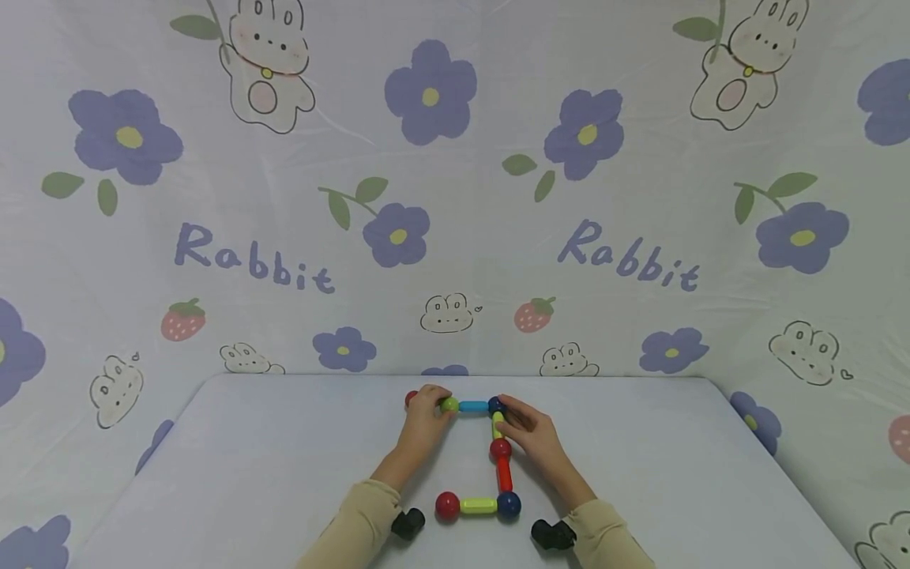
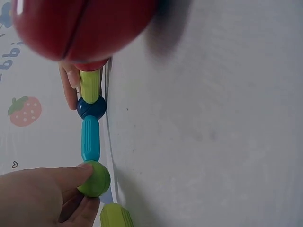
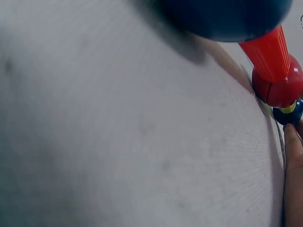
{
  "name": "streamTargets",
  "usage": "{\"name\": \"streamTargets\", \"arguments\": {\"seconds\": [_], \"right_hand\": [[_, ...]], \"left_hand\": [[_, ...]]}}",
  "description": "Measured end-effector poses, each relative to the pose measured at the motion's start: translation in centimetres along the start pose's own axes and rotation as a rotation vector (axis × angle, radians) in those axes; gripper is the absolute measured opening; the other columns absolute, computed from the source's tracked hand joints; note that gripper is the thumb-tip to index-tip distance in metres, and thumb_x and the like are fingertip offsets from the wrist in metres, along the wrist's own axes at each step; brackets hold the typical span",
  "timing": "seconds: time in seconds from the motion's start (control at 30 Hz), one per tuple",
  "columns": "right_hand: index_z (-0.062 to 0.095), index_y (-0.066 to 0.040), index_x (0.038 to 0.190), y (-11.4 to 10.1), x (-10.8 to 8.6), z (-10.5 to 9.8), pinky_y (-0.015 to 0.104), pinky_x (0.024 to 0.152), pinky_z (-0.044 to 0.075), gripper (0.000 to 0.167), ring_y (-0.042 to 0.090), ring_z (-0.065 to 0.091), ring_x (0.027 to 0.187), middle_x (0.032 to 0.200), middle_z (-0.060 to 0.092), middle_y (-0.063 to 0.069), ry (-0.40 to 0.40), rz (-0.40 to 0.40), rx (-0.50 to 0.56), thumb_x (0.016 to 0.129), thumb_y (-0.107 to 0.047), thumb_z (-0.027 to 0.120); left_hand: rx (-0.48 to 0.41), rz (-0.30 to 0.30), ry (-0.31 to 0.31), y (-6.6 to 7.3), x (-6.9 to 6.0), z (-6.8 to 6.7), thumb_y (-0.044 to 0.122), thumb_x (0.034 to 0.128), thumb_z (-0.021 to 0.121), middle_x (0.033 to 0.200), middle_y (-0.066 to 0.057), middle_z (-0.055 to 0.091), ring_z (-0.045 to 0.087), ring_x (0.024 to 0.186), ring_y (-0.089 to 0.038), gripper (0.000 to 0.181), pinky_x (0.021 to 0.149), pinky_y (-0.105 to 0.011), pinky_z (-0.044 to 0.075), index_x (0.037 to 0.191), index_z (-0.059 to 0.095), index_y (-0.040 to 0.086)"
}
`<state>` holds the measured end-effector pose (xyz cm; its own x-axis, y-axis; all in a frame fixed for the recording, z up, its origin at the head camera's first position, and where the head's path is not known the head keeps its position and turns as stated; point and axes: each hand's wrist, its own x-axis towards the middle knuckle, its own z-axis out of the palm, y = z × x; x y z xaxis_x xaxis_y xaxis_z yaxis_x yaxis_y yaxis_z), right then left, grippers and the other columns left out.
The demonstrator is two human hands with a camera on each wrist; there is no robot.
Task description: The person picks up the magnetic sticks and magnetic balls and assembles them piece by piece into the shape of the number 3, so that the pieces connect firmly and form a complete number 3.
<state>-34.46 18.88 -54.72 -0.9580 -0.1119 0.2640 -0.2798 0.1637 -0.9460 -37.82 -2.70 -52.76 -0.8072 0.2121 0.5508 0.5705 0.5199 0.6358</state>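
Observation:
A chain of coloured balls and rods lies on the white table. At its far side my left hand (image 1: 423, 425) pinches a green ball (image 2: 98, 180) between thumb and fingers. A light blue rod (image 1: 473, 407) joins that ball to a dark blue ball (image 1: 495, 405), which my right hand (image 1: 538, 441) holds at the far right corner. Its fingers partly cover the yellow-green rod (image 1: 498, 425) below. Left of the green ball, another yellow-green rod (image 2: 115, 217) shows in the left wrist view, and a red ball (image 1: 410, 399) is partly hidden behind my left hand.
Toward me the chain runs through a red ball (image 1: 501, 449), a red rod (image 1: 504, 476) and a dark blue ball (image 1: 509, 505). From there a yellow-green rod (image 1: 479, 506) leads left to a red ball (image 1: 448, 506). A patterned cloth (image 1: 483, 316) hangs behind the table (image 1: 249, 474).

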Motion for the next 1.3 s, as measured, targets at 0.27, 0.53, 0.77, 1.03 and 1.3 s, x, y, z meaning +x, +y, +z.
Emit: {"name": "streamTargets", "arguments": {"seconds": [0.27,0.53,0.77,1.03,1.3], "right_hand": [[0.046,-0.001,0.128,-2.2,-0.5,0.0,0.027,0.093,0.032,0.050,0.023,0.037,0.122,0.133,0.041,0.014,-0.042,0.020,0.031,0.082,-0.007,0.065],[0.044,0.001,0.129,-2.9,-0.9,0.1,0.030,0.094,0.031,0.050,0.027,0.035,0.123,0.135,0.038,0.017,-0.058,0.017,0.018,0.083,-0.006,0.063],[0.046,0.001,0.128,-2.1,-0.6,0.0,0.029,0.094,0.032,0.050,0.025,0.037,0.122,0.133,0.040,0.016,-0.040,0.002,0.032,0.082,-0.008,0.065],[0.051,-0.005,0.126,-0.1,-0.2,0.0,0.022,0.091,0.034,0.049,0.017,0.041,0.119,0.131,0.045,0.008,0.008,-0.014,0.011,0.080,-0.012,0.068],[0.051,-0.007,0.126,0.0,-0.1,0.1,0.020,0.090,0.034,0.049,0.015,0.041,0.119,0.131,0.045,0.007,0.009,0.006,0.008,0.080,-0.014,0.068]], "left_hand": [[0.015,-0.008,-0.018,-0.3,-0.2,0.0,-0.005,0.0693,0.073,0.096,-0.015,0.059,0.057,0.089,-0.026,0.031,0.077,-0.029,0.047,0.098,0.061,-0.008],[0.004,-0.012,0.026,0.6,-0.6,-0.6,-0.003,0.0694,0.074,0.101,-0.017,0.059,0.056,0.092,-0.028,0.042,0.078,-0.034,0.046,0.109,0.058,-0.005],[-0.033,-0.094,0.123,1.2,-1.5,-1.1,0.001,0.0709,0.074,0.104,-0.014,0.059,0.055,0.096,-0.025,0.045,0.082,-0.035,0.044,0.113,0.057,-0.002],[-0.060,-0.181,0.161,1.0,-3.0,-1.9,0.001,0.0701,0.074,0.102,-0.015,0.059,0.057,0.095,-0.026,0.044,0.083,-0.032,0.045,0.111,0.058,-0.002],[-0.072,-0.262,0.126,0.9,-4.2,-2.7,0.005,0.0705,0.075,0.101,-0.013,0.060,0.056,0.094,-0.025,0.041,0.082,-0.035,0.045,0.108,0.060,-0.002]]}}
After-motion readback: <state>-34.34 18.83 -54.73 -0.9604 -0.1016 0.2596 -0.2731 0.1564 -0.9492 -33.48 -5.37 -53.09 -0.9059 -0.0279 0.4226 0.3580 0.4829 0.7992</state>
